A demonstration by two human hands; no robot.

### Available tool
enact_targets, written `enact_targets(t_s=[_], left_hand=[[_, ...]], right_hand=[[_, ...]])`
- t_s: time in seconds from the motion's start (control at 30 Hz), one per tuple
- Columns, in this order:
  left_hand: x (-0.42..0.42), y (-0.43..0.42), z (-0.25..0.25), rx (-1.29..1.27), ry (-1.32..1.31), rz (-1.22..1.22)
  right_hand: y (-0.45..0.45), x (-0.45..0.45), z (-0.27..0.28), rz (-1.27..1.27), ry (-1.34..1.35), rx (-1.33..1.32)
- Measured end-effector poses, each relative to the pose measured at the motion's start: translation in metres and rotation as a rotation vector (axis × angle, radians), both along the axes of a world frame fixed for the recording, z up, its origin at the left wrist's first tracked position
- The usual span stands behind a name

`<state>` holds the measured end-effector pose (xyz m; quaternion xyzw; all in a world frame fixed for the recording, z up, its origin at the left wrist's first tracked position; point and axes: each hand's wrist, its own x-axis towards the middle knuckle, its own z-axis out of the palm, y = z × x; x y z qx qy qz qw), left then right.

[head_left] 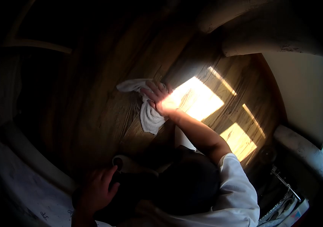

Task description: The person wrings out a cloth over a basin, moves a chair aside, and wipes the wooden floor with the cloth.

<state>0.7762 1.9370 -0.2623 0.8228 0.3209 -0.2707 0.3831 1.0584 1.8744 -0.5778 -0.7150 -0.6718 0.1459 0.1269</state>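
A white cloth (152, 118) lies bunched on the wood-patterned floor (131, 125). My right hand (162, 99) is on top of it, the fingers bent into the fabric and pressing it down. One end of the cloth sticks out past my fingertips to the left, and another fold hangs toward me. In shadow at the lower left, my left hand (99, 189) holds nothing; its fingers and thumb are apart. It is near my dark-clothed leg, but whether it rests there is too dark to tell.
Bright sunlight patches (201, 98) fall on the floor right of the cloth. Pale padded furniture (260, 43) stands at the upper right, beside a light panel (297, 83). Patterned fabric (36, 185) runs along the lower left. A rack-like metal object (286, 185) sits at the lower right.
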Motion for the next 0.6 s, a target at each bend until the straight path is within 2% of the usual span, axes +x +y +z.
enact_targets(t_s=[0.03, 0.1, 0.13, 0.23, 0.3, 0.33, 0.37, 0.43, 0.47, 0.53, 0.6], left_hand=[[-0.001, 0.001, 0.0, 0.007, -0.003, 0.0], [-0.003, 0.003, 0.003, 0.029, -0.007, -0.001], [-0.004, 0.003, 0.005, 0.038, -0.007, 0.001], [-0.014, -0.001, 0.011, 0.073, -0.023, 0.035], [-0.022, -0.004, 0.013, 0.089, -0.035, 0.048], [-0.024, -0.005, 0.014, 0.095, -0.039, 0.052], [-0.027, -0.007, 0.014, 0.1, -0.04, 0.059], [-0.029, -0.01, 0.011, 0.11, -0.037, 0.062], [-0.03, -0.011, 0.01, 0.111, -0.037, 0.054], [-0.025, -0.009, 0.01, 0.083, -0.048, 0.044], [-0.023, -0.007, 0.01, 0.079, -0.046, 0.013]], right_hand=[[0.0, 0.026, -0.008, -0.19, -0.074, 0.035], [-0.013, 0.084, -0.007, -0.511, -0.235, -0.099], [-0.025, 0.111, 0.001, -0.674, -0.211, -0.237], [-0.103, 0.172, -0.031, -1.208, -0.203, -0.346], [-0.131, 0.187, -0.034, -1.446, -0.194, -0.36], [-0.134, 0.192, -0.039, -1.487, -0.214, -0.417], [-0.135, 0.198, -0.051, -1.532, -0.121, -0.366], [-0.12, 0.196, -0.057, -1.537, -0.096, -0.312], [-0.091, 0.163, -0.022, -1.498, 0.01, -0.24], [-0.049, 0.108, 0.025, -1.122, -0.012, -0.303], [-0.031, 0.057, -0.005, -0.715, 0.025, -0.097]])
